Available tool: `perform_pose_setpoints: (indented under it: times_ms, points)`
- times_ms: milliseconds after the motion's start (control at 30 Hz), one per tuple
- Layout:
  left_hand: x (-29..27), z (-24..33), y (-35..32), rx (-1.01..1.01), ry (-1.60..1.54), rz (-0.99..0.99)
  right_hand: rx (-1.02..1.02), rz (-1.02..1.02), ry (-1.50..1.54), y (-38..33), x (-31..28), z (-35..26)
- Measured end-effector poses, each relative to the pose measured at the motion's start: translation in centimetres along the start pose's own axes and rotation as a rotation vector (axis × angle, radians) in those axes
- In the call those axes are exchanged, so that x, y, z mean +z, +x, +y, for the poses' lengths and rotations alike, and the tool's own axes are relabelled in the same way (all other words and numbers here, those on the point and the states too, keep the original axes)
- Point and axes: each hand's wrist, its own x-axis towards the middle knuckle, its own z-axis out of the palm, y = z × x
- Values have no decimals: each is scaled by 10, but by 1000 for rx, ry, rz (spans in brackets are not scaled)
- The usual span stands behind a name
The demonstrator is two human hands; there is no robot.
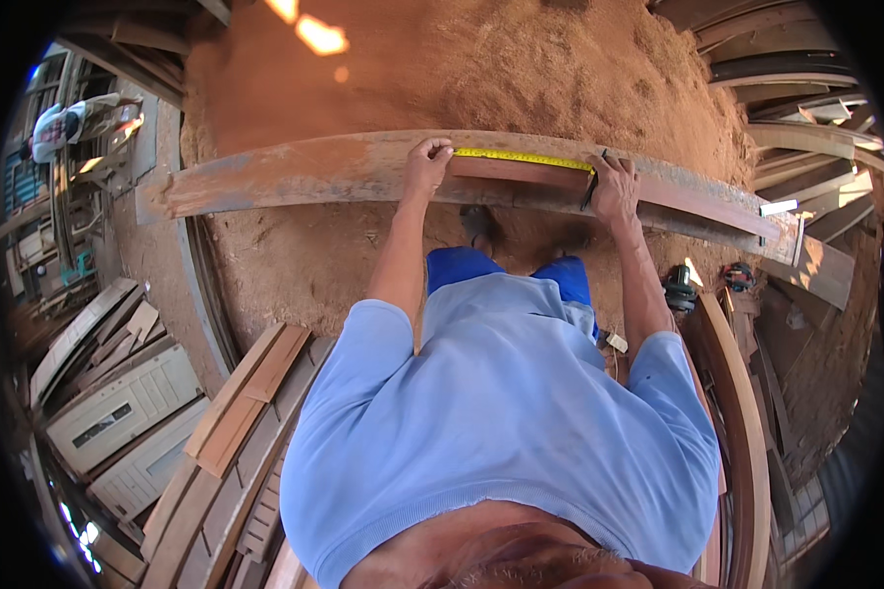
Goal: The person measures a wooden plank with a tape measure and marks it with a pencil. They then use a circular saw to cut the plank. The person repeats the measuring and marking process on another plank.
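Note:
A yellow tape measure blade (525, 156) is stretched out along a long weathered plank (295, 177) that lies across in front of me. My left hand (428, 165) pinches the blade's left end at the plank. At the other end my right hand (615, 188) is closed around the tape measure, whose case is mostly hidden by the fingers. A thin dark object shows beside the right fingers; its kind is unclear. Under the blade, a narrower reddish board (692, 204) rests on the plank and runs off to the right.
Sawdust (442, 69) is heaped beyond the plank. A dark power tool (680, 288) sits right of my right arm. Stacked boards (250, 393) flank me, with cream panelled pieces (128, 402) at left. Timber (805, 142) is piled far right. Another person (54, 133) is at far left.

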Motion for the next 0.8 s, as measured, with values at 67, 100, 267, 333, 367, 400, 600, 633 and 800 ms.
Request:
perform_pose_setpoints:
  times_ms: [67,100,267,333,367,400,600,633,800]
  points:
    - [9,20,13,-11,-19,-54,-1,65,3,6,9,4]
    - [9,19,14,-16,-75,-54,-10,94,16,5,14,4]
    - [6,10,14,-6,-160,-42,-36,220,-21,-6,28,-3]
    - [3,8,13,-12,-204,-44,-34,237,-37,-10,29,-10]
    - [2,7,12,-14,-226,-45,-33,246,-46,-13,30,-12]
    - [2,11,11,-53,-237,-54,-17,247,-64,-14,30,-15]
    - [0,12,8,-98,-283,-97,13,308,-47,-6,28,-32]
    - [0,13,9,-83,-271,-108,-8,346,-8,-3,26,-40]
    - [-3,14,14,-76,-202,-155,-50,357,484,5,43,-84]
